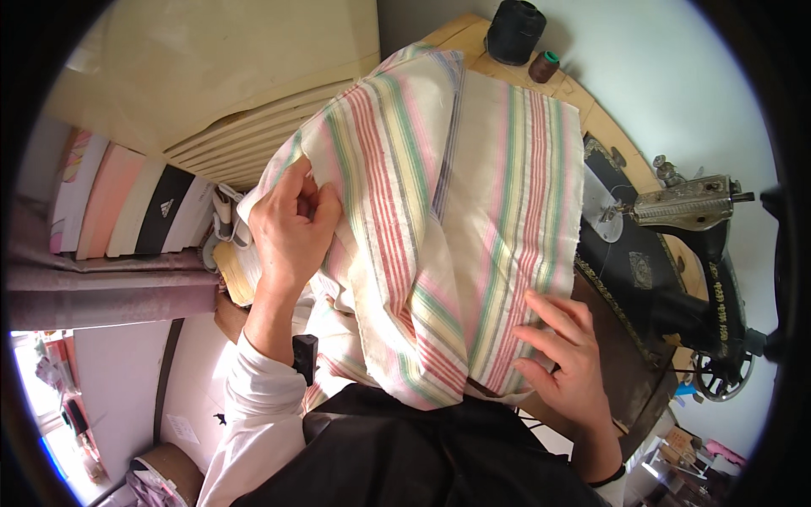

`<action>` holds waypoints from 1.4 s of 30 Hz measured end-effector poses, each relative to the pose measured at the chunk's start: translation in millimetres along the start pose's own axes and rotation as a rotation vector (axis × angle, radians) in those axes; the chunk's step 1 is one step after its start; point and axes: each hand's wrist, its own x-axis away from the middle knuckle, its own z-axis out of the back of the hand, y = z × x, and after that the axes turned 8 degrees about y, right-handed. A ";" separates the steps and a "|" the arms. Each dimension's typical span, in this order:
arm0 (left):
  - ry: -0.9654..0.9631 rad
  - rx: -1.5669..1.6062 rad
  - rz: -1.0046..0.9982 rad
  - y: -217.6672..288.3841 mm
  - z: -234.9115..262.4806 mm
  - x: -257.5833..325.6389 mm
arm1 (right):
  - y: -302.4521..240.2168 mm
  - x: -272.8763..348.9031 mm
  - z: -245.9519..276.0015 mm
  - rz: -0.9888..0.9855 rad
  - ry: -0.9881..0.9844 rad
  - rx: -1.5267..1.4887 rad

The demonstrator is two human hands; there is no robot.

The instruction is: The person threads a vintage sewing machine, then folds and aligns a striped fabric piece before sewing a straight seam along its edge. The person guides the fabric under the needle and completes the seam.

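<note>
A striped cloth (380, 194), cream with pink, green, yellow and red bands, lies draped over the sewing table and hangs toward my lap. Its left part is folded over, and a bluish stripe runs along the fold. My left hand (296, 224) pinches the cloth's left edge between thumb and curled fingers. On the lower right part of the cloth, my right hand (564, 355) rests its fingertips, fingers spread and holding nothing. To the right of the cloth stands a black sewing machine (710, 253) with a silver-coloured head end.
A large black thread cone (515, 32) and a small brown spool (543, 67) stand at the table's far end. Several boxes (127, 198) line the left side, beside a beige slatted panel (262, 139). The machine's handwheel (723, 377) is at right.
</note>
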 end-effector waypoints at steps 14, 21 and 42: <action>-0.447 0.528 -0.026 104.7 -9.3 -23.0 | -6.1 2.9 -3.8 -0.017 0.070 0.007; -0.875 0.455 -0.671 136.7 -51.9 -20.7 | -15.8 36.9 -3.8 0.016 0.085 0.057; -1.181 0.423 -0.970 170.6 -61.3 11.7 | -54.2 82.3 -23.6 0.173 -0.206 -0.415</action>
